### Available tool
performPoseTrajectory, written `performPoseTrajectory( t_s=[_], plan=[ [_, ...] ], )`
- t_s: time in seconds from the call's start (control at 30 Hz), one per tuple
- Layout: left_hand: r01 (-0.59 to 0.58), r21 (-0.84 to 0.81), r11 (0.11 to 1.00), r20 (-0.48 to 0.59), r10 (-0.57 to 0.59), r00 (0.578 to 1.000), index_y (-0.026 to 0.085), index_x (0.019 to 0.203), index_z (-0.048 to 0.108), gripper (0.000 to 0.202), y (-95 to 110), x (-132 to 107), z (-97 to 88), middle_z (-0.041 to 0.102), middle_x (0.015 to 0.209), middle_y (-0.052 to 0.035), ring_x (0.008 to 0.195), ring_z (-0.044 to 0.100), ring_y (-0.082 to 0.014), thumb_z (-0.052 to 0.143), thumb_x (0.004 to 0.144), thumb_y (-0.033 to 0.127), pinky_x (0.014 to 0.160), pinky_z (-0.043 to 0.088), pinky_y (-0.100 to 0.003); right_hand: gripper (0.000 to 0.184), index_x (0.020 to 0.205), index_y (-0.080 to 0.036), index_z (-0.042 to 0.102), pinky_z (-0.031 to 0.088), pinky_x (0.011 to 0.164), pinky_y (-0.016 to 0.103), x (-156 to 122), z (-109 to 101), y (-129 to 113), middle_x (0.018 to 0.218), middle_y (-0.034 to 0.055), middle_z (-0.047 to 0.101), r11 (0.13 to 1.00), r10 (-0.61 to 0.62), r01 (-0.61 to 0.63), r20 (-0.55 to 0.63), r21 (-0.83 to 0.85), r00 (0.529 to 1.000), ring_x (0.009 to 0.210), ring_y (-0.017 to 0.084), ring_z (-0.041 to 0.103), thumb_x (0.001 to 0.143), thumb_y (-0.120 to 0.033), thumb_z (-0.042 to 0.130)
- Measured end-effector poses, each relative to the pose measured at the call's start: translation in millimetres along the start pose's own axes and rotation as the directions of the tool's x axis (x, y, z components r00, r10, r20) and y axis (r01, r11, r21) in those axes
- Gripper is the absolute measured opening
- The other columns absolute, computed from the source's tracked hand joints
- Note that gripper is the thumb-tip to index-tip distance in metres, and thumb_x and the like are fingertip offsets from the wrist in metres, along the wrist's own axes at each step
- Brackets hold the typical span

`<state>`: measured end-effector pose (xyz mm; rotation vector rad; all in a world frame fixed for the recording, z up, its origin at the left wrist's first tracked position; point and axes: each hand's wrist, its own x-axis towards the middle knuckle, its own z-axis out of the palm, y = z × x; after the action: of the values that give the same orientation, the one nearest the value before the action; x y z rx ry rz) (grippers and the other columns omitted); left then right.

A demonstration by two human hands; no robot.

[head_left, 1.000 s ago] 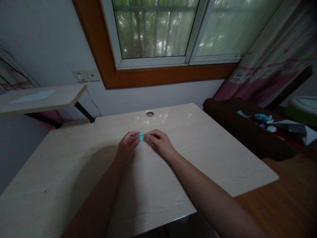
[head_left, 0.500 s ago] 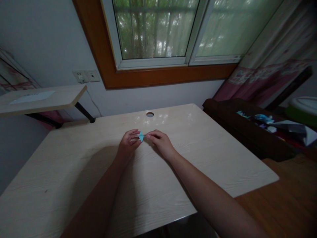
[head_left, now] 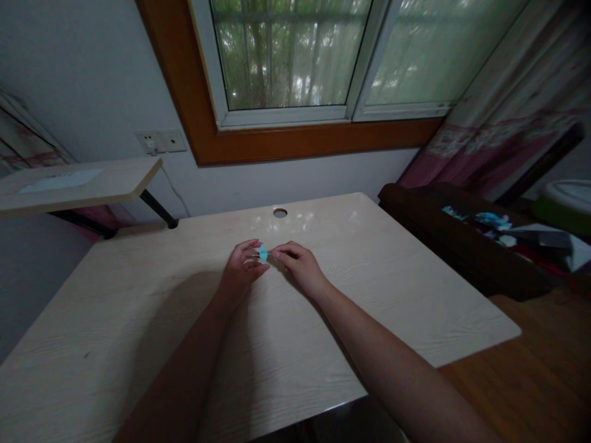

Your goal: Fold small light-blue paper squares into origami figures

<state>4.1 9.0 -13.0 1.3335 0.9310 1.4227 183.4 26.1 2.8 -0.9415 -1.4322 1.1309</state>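
Turquoise piece (head_left: 263, 253): over the pale tabletop (head_left: 392, 277).
Left hand (head_left: 237, 271): fingers curved and parted around the piece; contact unclear.
Right hand (head_left: 301, 263): thumb and forefinger pinching its right end, forearm (head_left: 378, 338) slanting.

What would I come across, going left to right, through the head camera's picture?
Raised shelf → left hand → small turquoise piece between the hands → right hand → dark gray item at the far side.
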Motion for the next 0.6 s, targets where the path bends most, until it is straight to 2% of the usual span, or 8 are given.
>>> performPoseTrajectory(
  t_s=[0.13, 0.23, 0.33, 0.43, 0.5, 0.6],
  plan=[
    [-0.014, -0.014, 1.000, 0.017, 0.015, 1.000, 0.026, 0.126, 0.049, 0.067, 1.2, -0.7, 0.3, 0.054, 0.129, -0.0097, 0.102, 0.059, -0.0175, 0.080, 0.067, 0.017, 0.079, 0.054, -0.029, 0.013, 0.083, -0.022, 0.077, 0.041, 0.072, 0.030, 0.5, -1.9, 0.4, 0.080, 0.0022, 0.063, 0.997, -0.063, 0.062, -0.031, -0.036, 0.998, 0.077, 0.016, 0.057, 0.080, -0.033, 0.072],
    [-0.018, 0.002, 1.000, -0.008, 0.018, 1.000, 0.026, 0.127, 0.047, 0.068, 2.1, -0.4, -0.5, 0.053, 0.128, -0.0097, 0.100, 0.059, -0.0169, 0.078, 0.067, 0.017, 0.078, 0.053, -0.029, 0.014, 0.085, -0.023, 0.077, 0.042, 0.075, 0.030, 1.3, -3.2, 1.4, 0.086, 0.0033, 0.066, 0.997, -0.074, 0.075, -0.084, 0.005, 0.994, 0.079, 0.017, 0.057, 0.080, -0.035, 0.073],
    [-0.007, 0.030, 1.000, -0.058, 0.008, 0.998, 0.025, 0.127, 0.047, 0.066, 2.2, 0.6, -2.2, 0.053, 0.127, -0.0103, 0.099, 0.060, -0.0176, 0.077, 0.068, 0.019, 0.077, 0.052, -0.029, 0.017, 0.086, -0.022, 0.076, 0.039, 0.063, 0.027, 3.4, -4.1, 3.3, 0.082, 0.0020, 0.066, 0.987, 0.025, -0.003, -0.135, 0.162, 0.991, 0.068, 0.013, 0.052, 0.077, -0.036, 0.075],
    [0.011, 0.056, 0.998, -0.108, -0.005, 0.994, 0.023, 0.125, 0.048, 0.062, 1.8, 1.5, -3.8, 0.054, 0.125, -0.0101, 0.098, 0.060, -0.0176, 0.074, 0.069, 0.019, 0.077, 0.051, -0.030, 0.022, 0.088, -0.021, 0.075, 0.029, 0.051, 0.024, 5.9, -5.1, 5.1, 0.075, -0.0008, 0.062, 0.937, 0.137, -0.083, -0.139, 0.339, 0.981, 0.055, 0.009, 0.042, 0.074, -0.038, 0.077],
    [0.024, 0.063, 0.998, -0.134, -0.016, 0.991, 0.023, 0.124, 0.049, 0.059, 1.4, 1.9, -4.7, 0.056, 0.123, -0.0093, 0.097, 0.060, -0.0169, 0.072, 0.070, 0.018, 0.078, 0.050, -0.030, 0.024, 0.088, -0.020, 0.074, 0.025, 0.047, 0.023, 7.0, -6.2, 5.5, 0.075, -0.0017, 0.060, 0.898, 0.178, -0.105, -0.133, 0.428, 0.975, 0.051, 0.007, 0.038, 0.073, -0.037, 0.078],
    [0.035, 0.051, 0.998, -0.154, -0.027, 0.988, 0.022, 0.122, 0.050, 0.056, 0.7, 2.3, -5.7, 0.057, 0.121, -0.0086, 0.095, 0.061, -0.0161, 0.071, 0.070, 0.017, 0.079, 0.050, -0.030, 0.023, 0.087, -0.019, 0.073, 0.026, 0.046, 0.021, 7.4, -8.3, 4.6, 0.073, -0.0023, 0.057, 0.821, 0.217, -0.129, -0.095, 0.556, 0.972, 0.050, 0.005, 0.037, 0.072, -0.034, 0.079]
  ],
)
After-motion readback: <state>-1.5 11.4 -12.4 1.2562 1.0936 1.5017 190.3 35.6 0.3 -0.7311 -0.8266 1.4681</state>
